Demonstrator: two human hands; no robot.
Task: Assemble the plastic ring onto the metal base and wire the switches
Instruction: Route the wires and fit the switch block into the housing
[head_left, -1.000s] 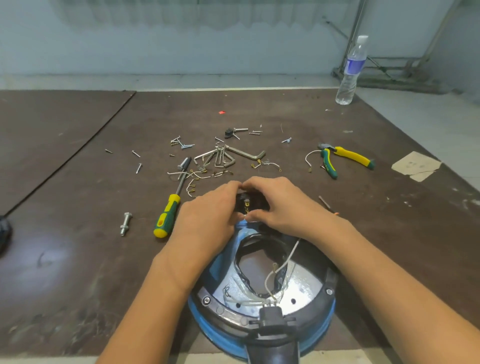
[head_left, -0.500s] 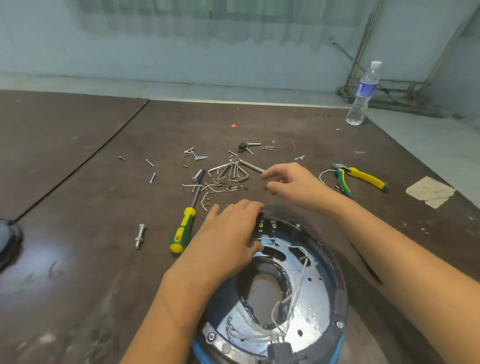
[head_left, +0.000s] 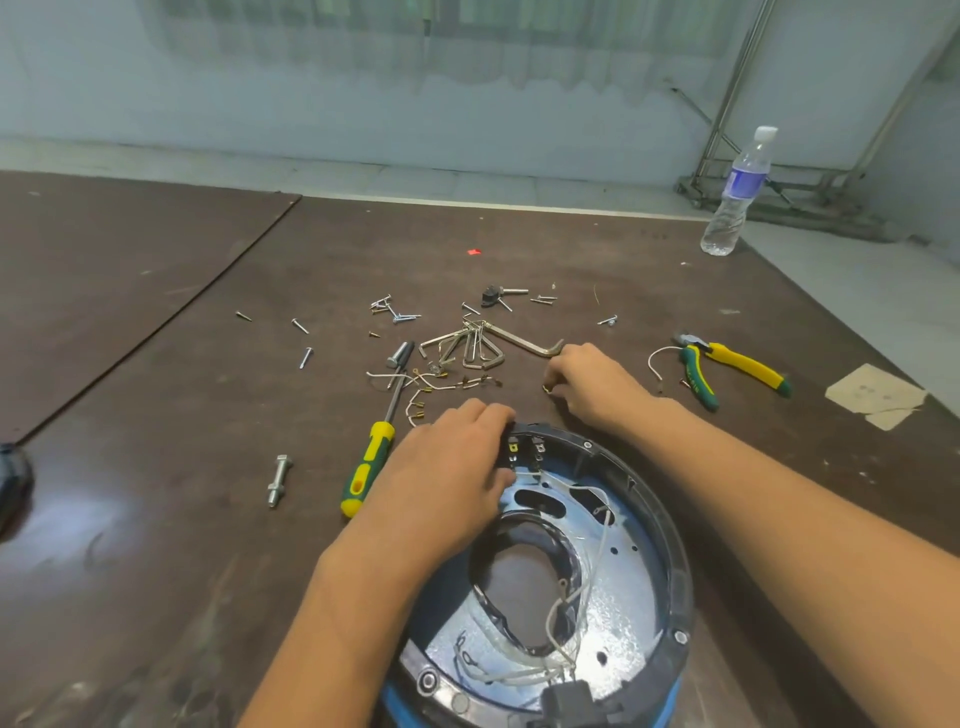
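A shiny metal base (head_left: 623, 618) with a black plastic ring (head_left: 670, 545) around its rim sits near me, white wires (head_left: 571, 613) looped inside it. Black switches with brass terminals (head_left: 524, 449) stand at the ring's far edge. My left hand (head_left: 447, 478) lies over the ring's far left side, fingers curled against the switches. On the table just beyond the ring, my right hand (head_left: 592, 384) pinches a small brass wire terminal (head_left: 548, 388).
Short wires with brass ends (head_left: 431, 387), hex keys (head_left: 483, 343) and several screws lie beyond the ring. A yellow-green screwdriver (head_left: 371, 462) and a bolt (head_left: 278, 480) are left of it; pliers (head_left: 727, 366) and a water bottle (head_left: 737, 197) are to the right.
My right hand left the switch, reached out over the table and came down on a small brass terminal. The left hand stayed on the switches. The view tilted, showing more of the ring.
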